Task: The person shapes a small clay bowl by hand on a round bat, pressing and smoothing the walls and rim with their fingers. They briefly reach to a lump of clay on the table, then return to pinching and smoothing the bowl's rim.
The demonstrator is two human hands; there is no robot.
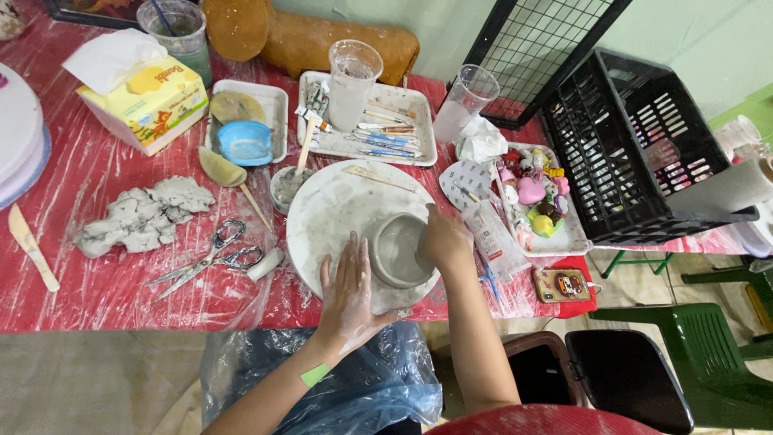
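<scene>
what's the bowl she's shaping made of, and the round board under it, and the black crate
Bowl: wet grey clay, matte, same grey as the hands' smears. Round board: looks like white plastic or coated wood, clay-smeared; hard to tell. Black crate: moulded plastic lattice, slightly glossy.

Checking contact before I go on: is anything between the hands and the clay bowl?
Nothing visible. The left hand lies flat against the clay bowl; the right hand grips its far rim.

The right hand (445,239) covers the right wall of the grey, round, wet clay bowl (396,250) it grips, its fingertips hidden inside. Far left of that grip, the stacked white round boards (18,133) are cut by the edge. The clear plastic cup's (179,31) contents are too blurred to tell.
</scene>
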